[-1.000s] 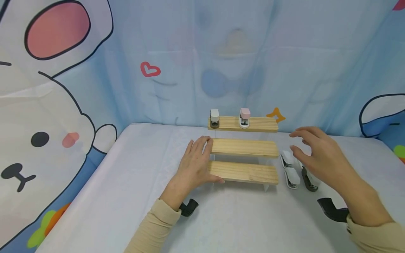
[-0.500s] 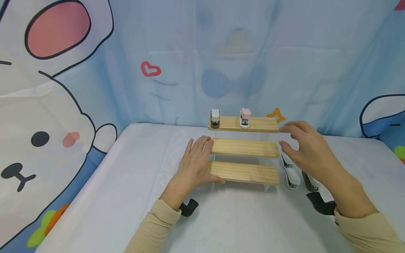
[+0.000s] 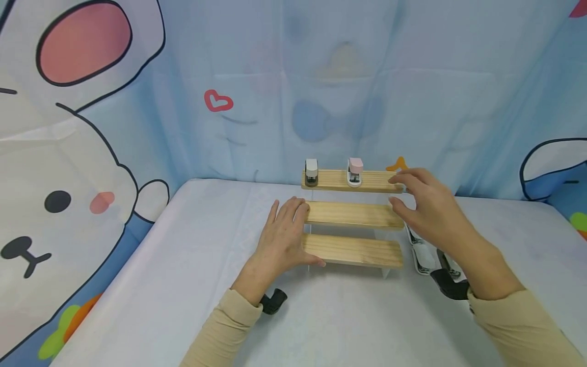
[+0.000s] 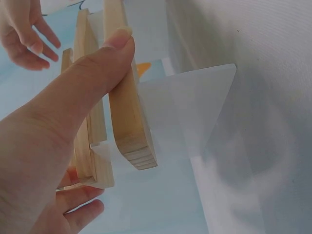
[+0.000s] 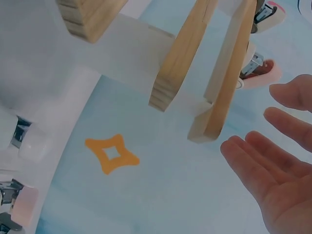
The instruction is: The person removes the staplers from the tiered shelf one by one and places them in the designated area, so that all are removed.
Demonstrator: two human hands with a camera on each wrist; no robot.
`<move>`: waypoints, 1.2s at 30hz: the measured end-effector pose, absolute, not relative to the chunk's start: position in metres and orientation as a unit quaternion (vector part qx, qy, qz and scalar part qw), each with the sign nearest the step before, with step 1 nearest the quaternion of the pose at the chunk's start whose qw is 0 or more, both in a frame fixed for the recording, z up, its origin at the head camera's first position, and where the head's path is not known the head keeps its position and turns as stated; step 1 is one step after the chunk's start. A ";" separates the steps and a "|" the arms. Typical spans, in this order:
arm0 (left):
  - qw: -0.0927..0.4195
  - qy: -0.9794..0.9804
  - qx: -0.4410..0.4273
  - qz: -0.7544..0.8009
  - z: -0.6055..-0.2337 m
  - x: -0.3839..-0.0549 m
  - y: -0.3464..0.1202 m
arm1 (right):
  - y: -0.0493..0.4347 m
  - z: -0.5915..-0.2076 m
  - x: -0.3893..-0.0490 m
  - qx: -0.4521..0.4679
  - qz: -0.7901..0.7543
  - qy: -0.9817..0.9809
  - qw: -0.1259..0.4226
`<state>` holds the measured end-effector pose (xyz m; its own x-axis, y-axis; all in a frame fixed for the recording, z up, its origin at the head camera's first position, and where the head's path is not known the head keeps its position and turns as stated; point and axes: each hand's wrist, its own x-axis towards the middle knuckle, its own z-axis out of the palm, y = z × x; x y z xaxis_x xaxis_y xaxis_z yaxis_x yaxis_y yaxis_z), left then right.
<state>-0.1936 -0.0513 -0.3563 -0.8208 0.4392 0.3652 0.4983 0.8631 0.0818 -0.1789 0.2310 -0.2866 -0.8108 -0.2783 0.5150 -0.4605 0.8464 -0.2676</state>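
A three-tier rack of wooden boards on clear side panels stands on the table, its lowest board nearest me. My left hand grips its left end. In the left wrist view, the thumb presses on a board while fingers reach round behind another. On the top board stand a white-and-dark mini stapler at the left and a pink-and-white mini stapler near the middle. My right hand, fingers loosely bent and holding nothing, is at the top board's right end; its fingertips overlap that end in the head view.
Several more small staplers lie on the white-covered table right of the rack, partly hidden under the right arm. A blue printed curtain hangs behind. Black wrist mounts stick out from both cuffs.
My right hand has moved left and slightly up, from over the loose staplers to the top board's right end. The left hand and the rack have stayed put.
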 end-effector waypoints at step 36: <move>0.175 -0.951 -0.242 -0.078 -0.355 -0.192 -0.050 | 0.190 -0.288 -0.221 0.240 0.217 -0.916 0.239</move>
